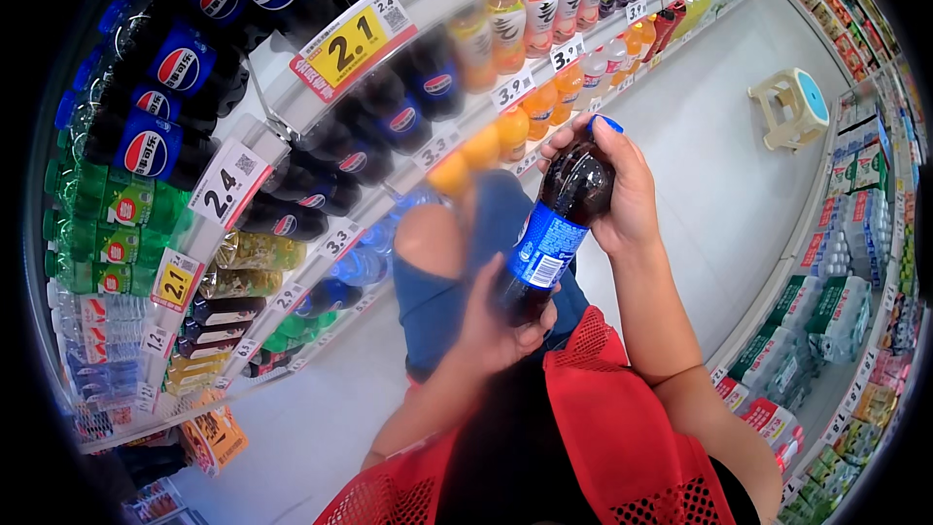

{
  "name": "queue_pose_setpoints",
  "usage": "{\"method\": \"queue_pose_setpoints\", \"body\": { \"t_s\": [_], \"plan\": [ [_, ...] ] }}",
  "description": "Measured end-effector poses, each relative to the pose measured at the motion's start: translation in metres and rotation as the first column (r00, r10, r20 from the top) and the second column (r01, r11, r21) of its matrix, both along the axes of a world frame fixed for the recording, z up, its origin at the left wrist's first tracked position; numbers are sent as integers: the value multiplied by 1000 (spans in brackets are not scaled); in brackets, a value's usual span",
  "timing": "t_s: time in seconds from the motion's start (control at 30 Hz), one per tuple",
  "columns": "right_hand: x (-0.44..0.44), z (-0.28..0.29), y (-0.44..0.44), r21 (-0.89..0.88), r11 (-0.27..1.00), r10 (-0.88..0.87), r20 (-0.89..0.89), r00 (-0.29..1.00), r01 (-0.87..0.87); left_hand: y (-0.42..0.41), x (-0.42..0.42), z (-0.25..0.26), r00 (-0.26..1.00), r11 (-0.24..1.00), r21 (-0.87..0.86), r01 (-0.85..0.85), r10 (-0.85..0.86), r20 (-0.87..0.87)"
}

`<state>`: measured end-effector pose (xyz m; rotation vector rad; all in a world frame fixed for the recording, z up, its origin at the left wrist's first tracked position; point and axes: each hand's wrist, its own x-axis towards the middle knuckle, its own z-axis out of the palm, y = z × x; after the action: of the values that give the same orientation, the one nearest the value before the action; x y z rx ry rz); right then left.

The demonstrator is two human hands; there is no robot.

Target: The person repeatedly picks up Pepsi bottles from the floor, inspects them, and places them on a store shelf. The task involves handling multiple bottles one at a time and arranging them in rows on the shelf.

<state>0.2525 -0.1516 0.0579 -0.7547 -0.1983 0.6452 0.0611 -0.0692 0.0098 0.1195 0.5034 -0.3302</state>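
Note:
A plastic bottle of dark cola (557,222) with a blue cap and a blue label is held tilted in front of my body. My right hand (627,182) grips its neck and shoulder, with the thumb by the cap. Around the lower end curls my left hand (503,321), slightly blurred. A barcode on the label faces up towards me. Close on the left, Pepsi bottles (175,69) fill the upper shelf, with more cola bottles (401,117) on the shelf beneath.
Price tags line the shelf edge (280,117). Juice bottles (539,11) and green soda bottles (116,233) share this shelving. On the aisle floor (678,124) stands a plastic stool (791,109). Shrink-wrapped packs (838,317) sit along the right side. An orange box (215,434) is at lower left.

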Motion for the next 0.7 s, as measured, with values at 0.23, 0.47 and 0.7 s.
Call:
{"method": "queue_pose_setpoints", "body": {
  "t_s": [0.23,0.47,0.7],
  "plan": [
    [1,-4,4,56,997,52,-19,998,-51,-3,0,3,996,986,157,-58,69,-64],
    [-2,0,11,17,999,33,-3,999,-33,3,-10,-7,987,961,247,-129,99,127],
    [-6,-4,16,-32,998,-59,-106,993,56,3,-8,6,913,316,857,-407,106,395]
  ]
}}
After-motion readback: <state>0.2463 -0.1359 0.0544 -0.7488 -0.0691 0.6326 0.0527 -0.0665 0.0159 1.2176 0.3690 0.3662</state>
